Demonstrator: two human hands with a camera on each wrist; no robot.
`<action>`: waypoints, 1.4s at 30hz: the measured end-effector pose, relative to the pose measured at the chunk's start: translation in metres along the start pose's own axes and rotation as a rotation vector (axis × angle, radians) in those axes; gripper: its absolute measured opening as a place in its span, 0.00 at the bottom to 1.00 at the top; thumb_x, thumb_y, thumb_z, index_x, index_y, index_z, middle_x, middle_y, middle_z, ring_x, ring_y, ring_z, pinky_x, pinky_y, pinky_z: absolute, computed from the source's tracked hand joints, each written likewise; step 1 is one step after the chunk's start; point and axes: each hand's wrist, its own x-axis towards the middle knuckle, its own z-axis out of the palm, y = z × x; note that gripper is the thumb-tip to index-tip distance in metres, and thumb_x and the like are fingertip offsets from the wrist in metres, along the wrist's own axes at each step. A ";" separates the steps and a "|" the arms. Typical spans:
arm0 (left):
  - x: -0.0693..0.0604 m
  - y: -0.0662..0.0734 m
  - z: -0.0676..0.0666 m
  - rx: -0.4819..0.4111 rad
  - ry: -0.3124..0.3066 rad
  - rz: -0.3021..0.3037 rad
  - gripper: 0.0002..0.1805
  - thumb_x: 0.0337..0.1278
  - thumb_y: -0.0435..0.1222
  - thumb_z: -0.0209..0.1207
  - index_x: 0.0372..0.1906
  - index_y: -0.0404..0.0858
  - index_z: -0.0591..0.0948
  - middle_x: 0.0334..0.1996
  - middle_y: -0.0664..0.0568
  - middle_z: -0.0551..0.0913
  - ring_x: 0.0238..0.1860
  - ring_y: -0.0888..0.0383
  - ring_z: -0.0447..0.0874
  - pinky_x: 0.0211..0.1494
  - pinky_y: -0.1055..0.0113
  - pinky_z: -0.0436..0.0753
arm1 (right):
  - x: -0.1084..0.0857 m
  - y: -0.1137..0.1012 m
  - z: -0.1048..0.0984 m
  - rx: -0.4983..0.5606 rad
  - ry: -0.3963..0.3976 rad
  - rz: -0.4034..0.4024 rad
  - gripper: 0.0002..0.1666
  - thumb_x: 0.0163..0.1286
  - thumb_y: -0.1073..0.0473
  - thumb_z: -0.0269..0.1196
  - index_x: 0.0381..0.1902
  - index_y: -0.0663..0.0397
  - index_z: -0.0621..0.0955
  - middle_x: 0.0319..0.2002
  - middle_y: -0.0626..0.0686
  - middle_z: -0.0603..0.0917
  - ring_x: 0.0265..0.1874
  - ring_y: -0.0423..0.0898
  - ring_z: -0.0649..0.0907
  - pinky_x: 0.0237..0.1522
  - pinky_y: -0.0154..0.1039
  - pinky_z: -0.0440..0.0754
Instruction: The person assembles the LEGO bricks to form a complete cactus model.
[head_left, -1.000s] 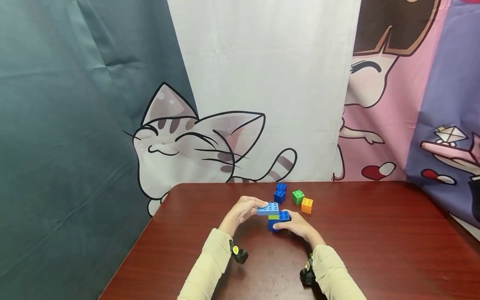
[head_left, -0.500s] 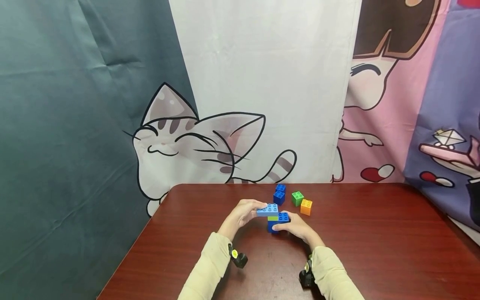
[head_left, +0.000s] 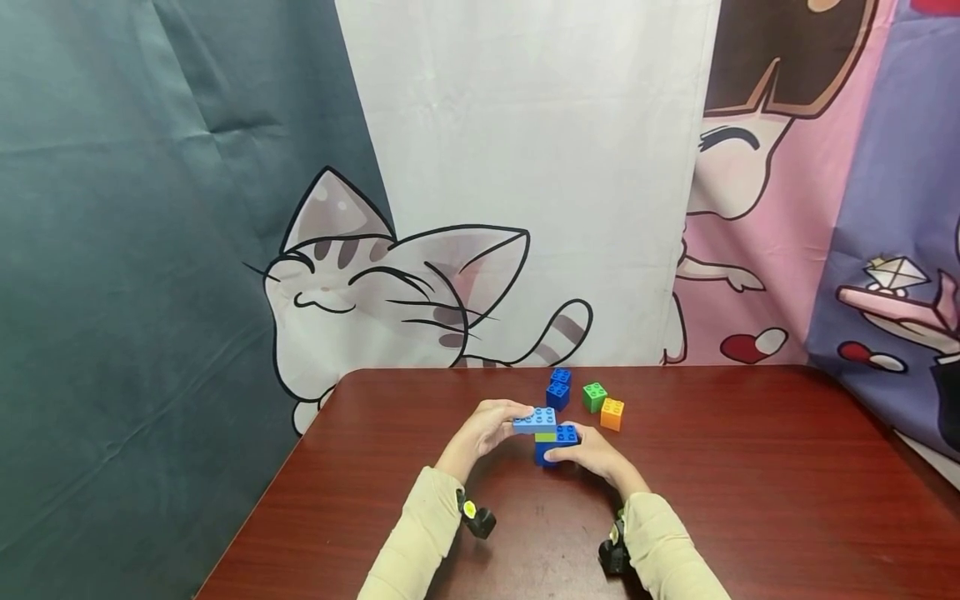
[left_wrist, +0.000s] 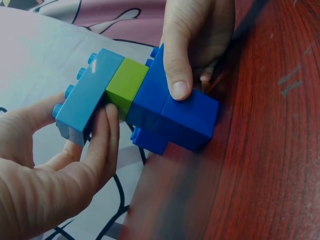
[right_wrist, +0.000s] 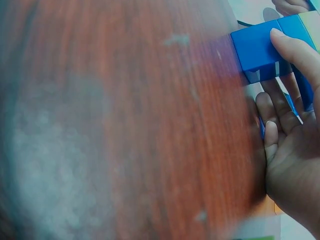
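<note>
A stack of toy building bricks stands on the table between my hands. Dark blue bricks [left_wrist: 187,117] form its lower part, a lime green brick [left_wrist: 127,82] sits on them, and a long light blue brick [head_left: 535,421] tops it, jutting out to the left. My left hand [head_left: 486,427] pinches the overhanging end of the light blue brick, fingers below it in the left wrist view. My right hand [head_left: 600,454] grips the dark blue bricks from the right, its thumb across their near side. The right hand's other fingers are partly hidden behind the stack.
Behind the stack are two dark blue bricks [head_left: 558,390], one behind the other. A green brick [head_left: 595,397] and an orange brick [head_left: 612,414] lie to their right. The brown table [head_left: 750,483] ends at a printed cloth backdrop [head_left: 600,167].
</note>
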 end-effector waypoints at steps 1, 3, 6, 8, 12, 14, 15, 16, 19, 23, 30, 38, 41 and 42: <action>0.000 0.000 0.000 -0.005 -0.004 0.004 0.19 0.59 0.34 0.64 0.51 0.26 0.82 0.49 0.41 0.85 0.40 0.58 0.84 0.59 0.61 0.81 | 0.000 0.000 0.000 -0.001 0.002 0.001 0.33 0.58 0.49 0.72 0.56 0.60 0.76 0.40 0.52 0.85 0.33 0.45 0.77 0.33 0.37 0.74; 0.000 0.000 0.000 -0.004 -0.014 0.013 0.18 0.60 0.34 0.63 0.52 0.26 0.81 0.48 0.41 0.85 0.40 0.59 0.84 0.59 0.61 0.81 | 0.000 0.000 0.000 -0.002 0.000 -0.004 0.33 0.58 0.49 0.72 0.56 0.60 0.76 0.40 0.52 0.85 0.33 0.45 0.77 0.33 0.37 0.74; 0.000 0.000 -0.002 0.008 -0.028 0.022 0.18 0.61 0.33 0.62 0.52 0.25 0.81 0.48 0.42 0.85 0.39 0.59 0.84 0.58 0.62 0.82 | 0.000 -0.001 0.001 0.000 -0.003 -0.009 0.32 0.59 0.49 0.71 0.56 0.60 0.76 0.41 0.53 0.85 0.33 0.45 0.77 0.33 0.38 0.74; 0.000 0.000 -0.003 0.015 -0.037 0.025 0.18 0.61 0.33 0.61 0.52 0.25 0.81 0.47 0.42 0.85 0.39 0.60 0.84 0.58 0.62 0.82 | -0.001 -0.001 0.001 0.001 -0.002 -0.011 0.32 0.59 0.50 0.71 0.56 0.60 0.75 0.41 0.53 0.85 0.34 0.45 0.77 0.33 0.38 0.74; 0.001 0.001 -0.003 0.023 -0.055 0.030 0.18 0.62 0.34 0.61 0.52 0.25 0.80 0.48 0.42 0.85 0.39 0.60 0.84 0.58 0.63 0.82 | -0.001 -0.001 0.000 0.000 0.004 -0.007 0.31 0.59 0.50 0.71 0.56 0.60 0.76 0.41 0.53 0.86 0.33 0.46 0.77 0.32 0.38 0.74; 0.001 0.000 -0.003 0.026 -0.061 0.031 0.18 0.62 0.34 0.61 0.52 0.25 0.80 0.49 0.41 0.85 0.40 0.59 0.84 0.58 0.62 0.82 | -0.001 -0.001 0.000 -0.002 0.006 -0.006 0.31 0.59 0.50 0.71 0.56 0.60 0.76 0.41 0.53 0.86 0.34 0.45 0.78 0.32 0.38 0.74; 0.001 0.000 -0.004 0.029 -0.063 0.032 0.18 0.62 0.35 0.61 0.52 0.26 0.80 0.49 0.42 0.85 0.40 0.59 0.84 0.58 0.62 0.82 | -0.001 -0.001 0.000 0.000 0.004 -0.008 0.32 0.59 0.50 0.71 0.56 0.60 0.76 0.41 0.53 0.86 0.34 0.46 0.78 0.33 0.38 0.74; 0.002 0.000 -0.004 0.030 -0.065 0.032 0.18 0.62 0.35 0.61 0.52 0.26 0.80 0.48 0.42 0.85 0.40 0.59 0.84 0.59 0.62 0.81 | 0.000 -0.001 0.000 0.001 0.003 -0.008 0.32 0.59 0.50 0.71 0.56 0.60 0.75 0.41 0.53 0.86 0.34 0.46 0.78 0.33 0.38 0.74; 0.002 -0.001 -0.004 0.023 -0.066 0.031 0.18 0.61 0.35 0.62 0.51 0.26 0.81 0.47 0.43 0.85 0.40 0.59 0.84 0.58 0.62 0.82 | 0.001 0.000 -0.001 -0.003 -0.001 -0.010 0.33 0.58 0.49 0.72 0.56 0.61 0.75 0.41 0.53 0.86 0.33 0.45 0.78 0.33 0.37 0.75; 0.002 -0.001 -0.004 0.015 -0.069 0.035 0.18 0.60 0.35 0.63 0.51 0.27 0.81 0.46 0.43 0.85 0.39 0.59 0.84 0.57 0.62 0.83 | 0.001 0.002 -0.002 -0.007 -0.003 -0.009 0.34 0.57 0.48 0.72 0.55 0.61 0.76 0.41 0.54 0.86 0.33 0.45 0.78 0.33 0.37 0.74; 0.002 -0.004 -0.003 -0.007 -0.059 0.018 0.18 0.60 0.36 0.63 0.51 0.28 0.82 0.48 0.44 0.84 0.41 0.58 0.83 0.56 0.64 0.83 | 0.000 0.002 -0.001 0.001 -0.003 -0.025 0.32 0.59 0.50 0.72 0.55 0.61 0.76 0.39 0.53 0.85 0.30 0.45 0.77 0.31 0.37 0.74; 0.003 -0.006 -0.004 -0.021 -0.082 0.038 0.18 0.61 0.36 0.62 0.51 0.28 0.81 0.47 0.45 0.85 0.41 0.59 0.84 0.57 0.64 0.83 | -0.001 0.001 -0.001 -0.001 0.009 -0.012 0.32 0.58 0.51 0.72 0.55 0.61 0.76 0.41 0.53 0.86 0.33 0.45 0.78 0.33 0.37 0.75; 0.003 -0.007 -0.004 -0.016 -0.094 0.043 0.19 0.62 0.37 0.62 0.52 0.28 0.81 0.46 0.46 0.85 0.41 0.59 0.84 0.57 0.64 0.83 | 0.000 0.002 -0.002 -0.004 0.005 -0.011 0.33 0.58 0.49 0.72 0.55 0.61 0.76 0.41 0.53 0.86 0.34 0.45 0.78 0.34 0.37 0.75; 0.004 -0.007 -0.004 -0.018 -0.098 0.042 0.19 0.62 0.37 0.62 0.52 0.28 0.81 0.45 0.47 0.85 0.41 0.59 0.84 0.57 0.64 0.82 | 0.001 0.003 -0.002 -0.003 0.004 -0.010 0.33 0.58 0.48 0.72 0.55 0.61 0.76 0.42 0.54 0.86 0.34 0.45 0.78 0.34 0.37 0.74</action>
